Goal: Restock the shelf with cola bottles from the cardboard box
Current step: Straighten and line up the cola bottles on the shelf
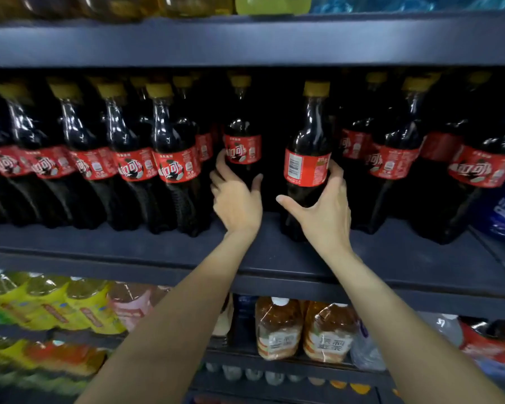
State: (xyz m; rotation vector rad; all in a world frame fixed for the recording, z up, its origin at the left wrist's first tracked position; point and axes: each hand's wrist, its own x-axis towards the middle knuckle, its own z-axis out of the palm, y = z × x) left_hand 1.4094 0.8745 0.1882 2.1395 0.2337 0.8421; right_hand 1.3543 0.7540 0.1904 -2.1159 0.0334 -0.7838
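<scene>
While both arms are stretched up from the bottom of the frame, the dark shelf [391, 258] is seen across the whole middle of the picture, and it is filled with rows of cola bottles [99, 158] with red labels and yellow caps on the left and on the right side. Between these rows, in the centre of the frame, a gap is left, and two bottles are held there. The right bottle [308, 158] is stood near the front edge of the shelf, with the barcode side of its label turned to the camera, and it is grasped at the lower body by the right hand [324, 211], thumb on the left side and fingers curled round the right side. The left bottle [242, 147] is placed deeper in the gap, and it is gripped below the label by the left hand [236, 199]. Orange drink packs [303, 330] are seen on the lower shelf, at the bottom centre.
</scene>
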